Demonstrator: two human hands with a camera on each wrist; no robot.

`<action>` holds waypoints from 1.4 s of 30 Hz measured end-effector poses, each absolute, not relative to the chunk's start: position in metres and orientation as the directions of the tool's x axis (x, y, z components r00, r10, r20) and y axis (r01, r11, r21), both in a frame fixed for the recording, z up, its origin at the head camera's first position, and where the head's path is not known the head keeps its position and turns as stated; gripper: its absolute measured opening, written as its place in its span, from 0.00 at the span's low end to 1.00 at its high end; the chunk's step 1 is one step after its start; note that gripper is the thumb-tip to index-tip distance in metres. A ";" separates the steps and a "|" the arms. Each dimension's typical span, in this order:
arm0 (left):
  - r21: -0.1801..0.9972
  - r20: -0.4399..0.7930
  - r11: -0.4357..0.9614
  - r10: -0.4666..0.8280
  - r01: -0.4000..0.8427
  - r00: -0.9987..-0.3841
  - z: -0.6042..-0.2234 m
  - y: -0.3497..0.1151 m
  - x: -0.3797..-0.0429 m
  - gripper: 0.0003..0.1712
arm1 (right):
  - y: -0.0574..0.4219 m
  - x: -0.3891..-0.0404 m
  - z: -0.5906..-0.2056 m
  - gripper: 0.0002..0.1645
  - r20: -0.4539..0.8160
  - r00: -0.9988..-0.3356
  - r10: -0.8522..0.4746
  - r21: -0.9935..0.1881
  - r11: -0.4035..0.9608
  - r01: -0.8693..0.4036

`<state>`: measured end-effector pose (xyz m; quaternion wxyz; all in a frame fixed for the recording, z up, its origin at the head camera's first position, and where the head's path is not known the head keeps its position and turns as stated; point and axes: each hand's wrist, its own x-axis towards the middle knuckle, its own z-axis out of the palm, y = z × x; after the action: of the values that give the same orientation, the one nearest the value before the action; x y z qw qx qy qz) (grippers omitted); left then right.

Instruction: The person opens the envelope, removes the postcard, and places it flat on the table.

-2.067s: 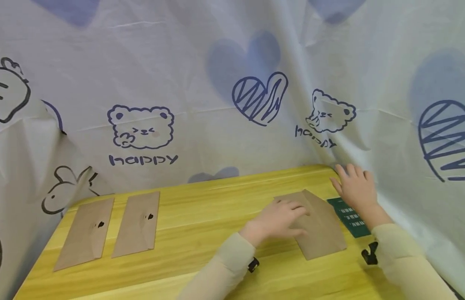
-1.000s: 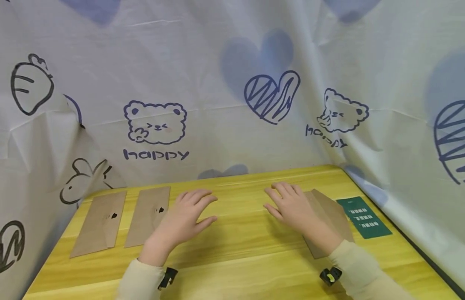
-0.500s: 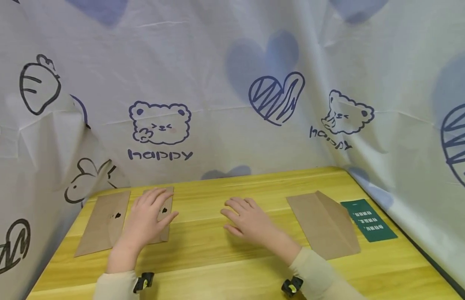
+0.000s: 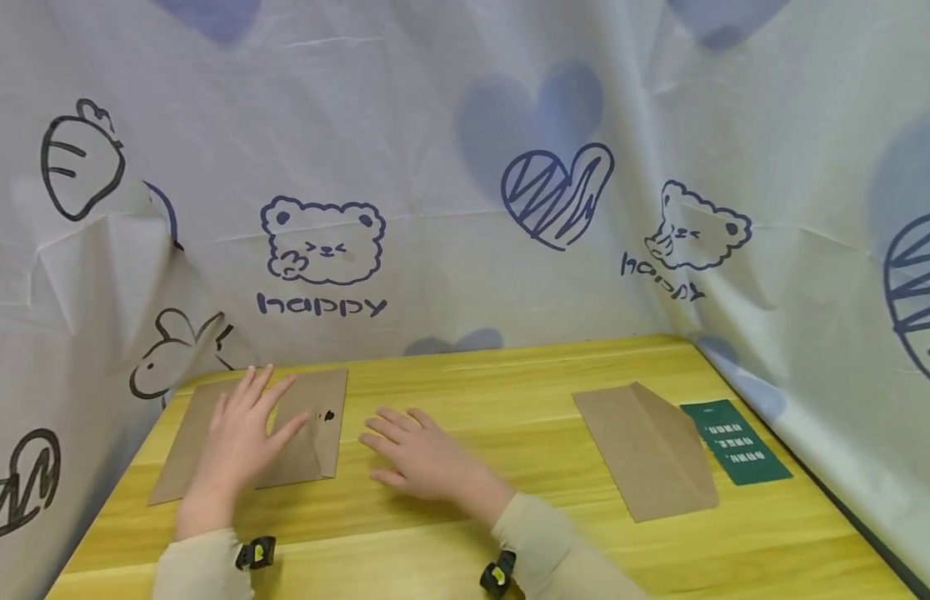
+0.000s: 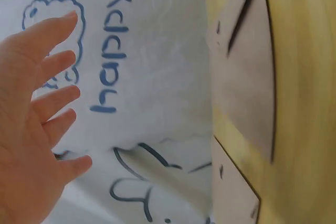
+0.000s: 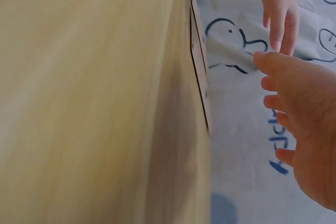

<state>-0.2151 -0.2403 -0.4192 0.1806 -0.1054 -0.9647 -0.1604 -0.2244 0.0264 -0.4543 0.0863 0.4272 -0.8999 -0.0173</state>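
Two brown kraft envelopes lie side by side at the table's left: the outer envelope [image 4: 182, 454] and the inner envelope [image 4: 306, 392], which bears a small black mark. Above them hovers my left hand [image 4: 238, 437], fingers spread, partly covering both; the left wrist view shows this hand [image 5: 31, 119] raised apart from the paper. My right hand [image 4: 427, 458] hangs over the table just right of the inner envelope, fingers loosely extended, holding nothing. A third envelope [image 4: 622, 454] lies at the right with its pointed flap opened out. Beside it is a green card [image 4: 737, 442] with white writing.
The yellow wood-grain table [image 4: 510, 533] is enclosed at the back and sides by a pale curtain [image 4: 427, 275] printed with hearts and bears. Each wrist carries a black strap, the left strap [image 4: 257, 552] and the right strap [image 4: 498, 575].
Both hands have moved left, away from the opened envelope and green card, to the two envelopes on the left. The view has turned slightly left. The papers stay in place.
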 end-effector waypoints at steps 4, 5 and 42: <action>0.287 0.315 0.931 0.130 0.225 -0.940 -0.424 -0.249 -0.216 0.41 | 0.002 -0.227 -0.463 0.36 0.074 -0.639 -0.765 0.084 0.644 -0.761; 0.287 0.300 0.933 0.129 0.218 -0.945 -0.426 -0.250 -0.217 0.43 | -0.003 -0.227 -0.465 0.36 0.056 -0.648 -0.759 0.074 0.651 -0.756; 0.231 -0.265 0.970 0.132 0.070 -0.955 -0.448 -0.238 -0.212 0.49 | -0.024 -0.212 -0.478 0.34 -0.172 -0.739 -0.651 -0.020 0.753 -0.658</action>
<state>-0.2119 -0.2381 -0.4477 -0.1406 -0.0515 -0.9825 -0.1103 -0.2122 -0.0239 -0.4783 -0.0845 0.3511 -0.9323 -0.0209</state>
